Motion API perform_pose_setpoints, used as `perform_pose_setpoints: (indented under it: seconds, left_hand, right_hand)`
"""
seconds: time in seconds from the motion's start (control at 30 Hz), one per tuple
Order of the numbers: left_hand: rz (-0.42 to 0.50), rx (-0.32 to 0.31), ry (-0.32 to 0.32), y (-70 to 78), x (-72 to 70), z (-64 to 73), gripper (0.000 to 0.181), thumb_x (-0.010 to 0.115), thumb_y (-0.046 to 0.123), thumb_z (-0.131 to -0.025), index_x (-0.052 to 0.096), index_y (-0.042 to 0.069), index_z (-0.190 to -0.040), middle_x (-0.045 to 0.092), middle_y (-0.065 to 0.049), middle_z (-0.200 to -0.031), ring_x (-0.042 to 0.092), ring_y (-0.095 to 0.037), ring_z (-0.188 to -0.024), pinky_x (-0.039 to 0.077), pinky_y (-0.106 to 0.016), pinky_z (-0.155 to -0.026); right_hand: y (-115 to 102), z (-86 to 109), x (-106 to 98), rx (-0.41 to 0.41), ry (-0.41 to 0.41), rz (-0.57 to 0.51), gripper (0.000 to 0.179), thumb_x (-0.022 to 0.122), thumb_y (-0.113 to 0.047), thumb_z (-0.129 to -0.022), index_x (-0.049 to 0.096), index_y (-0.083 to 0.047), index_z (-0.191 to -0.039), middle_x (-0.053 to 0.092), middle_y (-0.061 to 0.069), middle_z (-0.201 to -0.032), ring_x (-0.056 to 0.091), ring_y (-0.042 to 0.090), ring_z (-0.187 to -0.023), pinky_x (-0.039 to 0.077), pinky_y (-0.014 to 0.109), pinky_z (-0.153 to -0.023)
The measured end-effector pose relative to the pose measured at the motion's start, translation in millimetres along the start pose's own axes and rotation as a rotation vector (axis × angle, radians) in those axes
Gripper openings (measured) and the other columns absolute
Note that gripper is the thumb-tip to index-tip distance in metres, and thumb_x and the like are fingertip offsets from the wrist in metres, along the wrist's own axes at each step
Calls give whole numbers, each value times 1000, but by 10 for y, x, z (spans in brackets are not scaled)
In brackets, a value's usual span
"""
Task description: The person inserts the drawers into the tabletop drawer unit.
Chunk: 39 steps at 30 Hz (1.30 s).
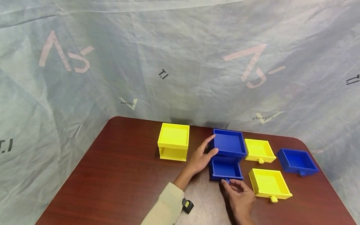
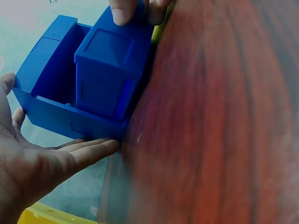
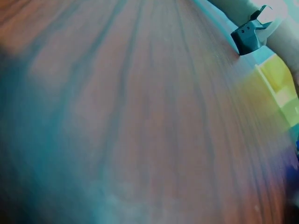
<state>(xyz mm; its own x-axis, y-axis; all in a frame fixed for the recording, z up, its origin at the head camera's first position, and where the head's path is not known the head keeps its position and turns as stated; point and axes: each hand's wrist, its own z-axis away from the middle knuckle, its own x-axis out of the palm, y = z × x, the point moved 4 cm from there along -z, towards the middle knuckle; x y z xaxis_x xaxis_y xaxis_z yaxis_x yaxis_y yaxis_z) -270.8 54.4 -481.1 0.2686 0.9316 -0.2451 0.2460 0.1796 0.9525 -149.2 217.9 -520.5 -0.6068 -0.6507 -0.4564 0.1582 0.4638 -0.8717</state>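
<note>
A blue cabinet [image 1: 229, 143] with a tray-like top stands right of centre in the head view. Its blue drawer [image 1: 226, 167] sticks out of the front, partly inside the frame. Along the cabinet's left side lies my left hand [image 1: 199, 158], thumb and forefinger extended at the top rim. The left wrist view shows its straight fingers [image 2: 93, 151] against the cabinet's side panel. My right hand [image 1: 241, 198] pinches the drawer's small front knob [image 1: 227, 181] between thumb and fingers. The right wrist view mostly shows tabletop, without this hand.
To the left stands a yellow cabinet [image 1: 173, 140] with an open front. Two loose yellow drawers, one farther back [image 1: 259, 149] and one nearer [image 1: 270, 184], lie to the right. Beyond them is another blue drawer [image 1: 297, 161]. A grey cloth [image 1: 180, 62] hangs behind the table.
</note>
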Motion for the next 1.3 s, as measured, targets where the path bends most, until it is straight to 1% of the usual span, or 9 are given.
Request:
perform_pose_setpoints:
  seconds: [0.1,0.2,0.33,0.5,0.73,0.97,1.2,1.3]
  left_hand:
    - [1,-8,1,2,6,-8,56,53,50,-98,34,48,-152,38,9,-155,45,-31,-135,44,-50,-101]
    - [-4,-10,3,-7,8,-10,56,53,50,-98,34,49,-151,38,9,-155,45,-31,-135,44,-49,-101]
    - [-11,-15,5,-8,7,-7,56,53,51,-98,34,49,-151,38,9,-155,45,-30,-135,42,-52,-102]
    - [-14,-15,9,14,-14,15,57,53,50,-98,34,48,-152,39,7,-155,46,-31,-135,41,-56,-102]
    - [-17,-14,0,9,-15,33,57,52,50,-99,33,46,-153,37,6,-156,45,-34,-136,43,-55,-101]
    - [-10,-20,-11,-10,-11,15,58,52,51,-98,32,48,-152,35,10,-157,43,-32,-137,43,-50,-102]
    - [-40,-29,-1,-26,-12,5,57,51,54,-98,32,52,-151,36,11,-156,45,-30,-136,43,-54,-102]
    - [-43,-31,1,-20,-9,4,56,51,55,-98,31,53,-151,36,12,-156,45,-29,-135,42,-56,-101]
  right_hand:
    - [-3,-18,3,6,-29,2,32,92,-23,-70,75,-3,-87,74,14,-83,58,-12,-58,46,10,-53]
    - [-12,-23,7,-4,-49,-20,32,93,-22,-70,75,-2,-87,74,15,-85,59,-12,-59,47,9,-55]
    - [-28,-18,13,-22,-68,-75,31,93,-14,-69,74,1,-88,74,17,-86,61,-10,-61,48,9,-56]
    - [-35,-2,24,-43,-86,-124,29,91,-6,-69,74,3,-90,73,18,-86,63,-8,-64,49,10,-58]
    - [-7,-2,40,-32,-85,-127,26,89,-6,-72,74,2,-92,74,17,-88,64,-8,-66,50,11,-58]
    - [-10,-24,61,-56,-68,-119,26,89,-7,-72,75,1,-91,74,17,-87,63,-8,-65,50,11,-58]
    - [-27,-65,91,-70,-57,-74,27,90,-15,-73,75,-1,-92,74,15,-88,61,-11,-65,48,10,-57]
    - [-28,-82,98,-73,-53,-72,27,90,-14,-74,75,-1,-92,74,15,-88,61,-12,-65,48,10,-57]
